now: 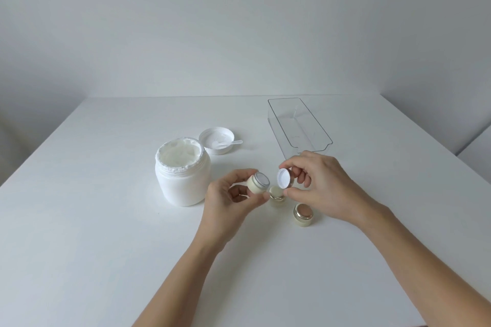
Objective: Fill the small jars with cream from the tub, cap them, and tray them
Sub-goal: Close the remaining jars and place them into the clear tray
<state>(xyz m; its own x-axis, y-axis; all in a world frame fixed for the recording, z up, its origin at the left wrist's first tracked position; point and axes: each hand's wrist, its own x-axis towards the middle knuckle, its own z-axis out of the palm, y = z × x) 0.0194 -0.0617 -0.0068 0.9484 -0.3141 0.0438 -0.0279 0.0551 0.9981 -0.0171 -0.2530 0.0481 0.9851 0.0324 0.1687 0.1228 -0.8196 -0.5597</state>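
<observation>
At centre frame, the left hand [225, 199] pinches a small open jar [259, 185], tilted with its mouth toward the right hand [318, 180], whose fingertips pinch the cap [283, 178] just beside it, white lining facing the jar. Below them on the white table [106, 247] stand two more jars: one [276, 194] partly hidden behind the hands, one capped [303, 214] at lower right. The open tub [183, 175] of cream sits left of centre, its lid [216, 140] and a spatula [231, 143] behind it. The clear tray [300, 125] lies upper right.

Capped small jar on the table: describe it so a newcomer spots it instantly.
Start at the big white open cream tub, then look right past both hands. The small cream-coloured jar with the gold cap stands alone on the white table, the only small jar that is capped and unheld.
</observation>
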